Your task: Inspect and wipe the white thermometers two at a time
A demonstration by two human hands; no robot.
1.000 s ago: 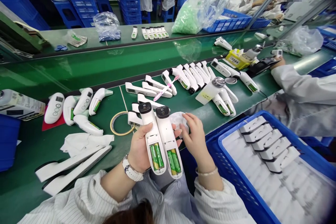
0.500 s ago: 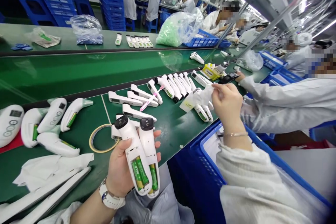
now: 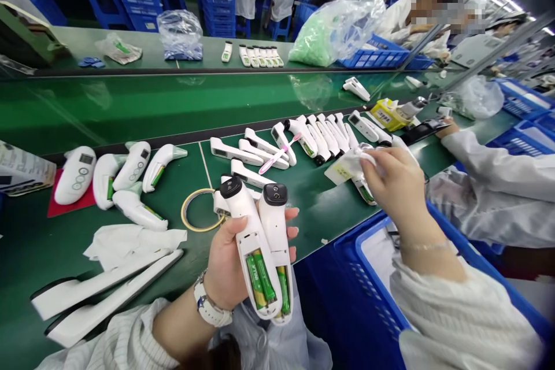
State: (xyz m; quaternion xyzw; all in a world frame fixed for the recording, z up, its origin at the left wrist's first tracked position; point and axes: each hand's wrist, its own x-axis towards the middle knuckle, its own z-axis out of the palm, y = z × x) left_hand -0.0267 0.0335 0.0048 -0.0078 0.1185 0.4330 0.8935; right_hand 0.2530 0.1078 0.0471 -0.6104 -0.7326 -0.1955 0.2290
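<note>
My left hand (image 3: pixel 226 266) is wrapped round two white handheld infrared thermometers, held side by side. On the nearer thermometer (image 3: pixel 243 221), the battery bay is uncovered and shows green batteries (image 3: pixel 261 278). The other thermometer (image 3: pixel 274 225) also has its bay uncovered, partly hidden behind the first. Both have black sensor heads pointing up and away. At the right, my right hand (image 3: pixel 396 182) pinches a thin white cloth (image 3: pixel 368 157). It hangs over a pale sheet with yellowish markings (image 3: pixel 341 169), close above more thermometers with batteries showing (image 3: pixel 365 192).
A row of white thermometers (image 3: pixel 323 136) lies along the bench with a pink toothbrush (image 3: pixel 280 153) on top. Tape roll (image 3: pixel 185 211), curved white devices (image 3: pixel 76 176) and a white cloth (image 3: pixel 130 241) lie left. A blue crate (image 3: pixel 347 254) stands right, beside a co-worker's sleeve (image 3: pixel 498 156).
The view has swung left, so the bench things appear farther right. Both hands keep their holds, the left on the two thermometers, the right on the white cloth.
</note>
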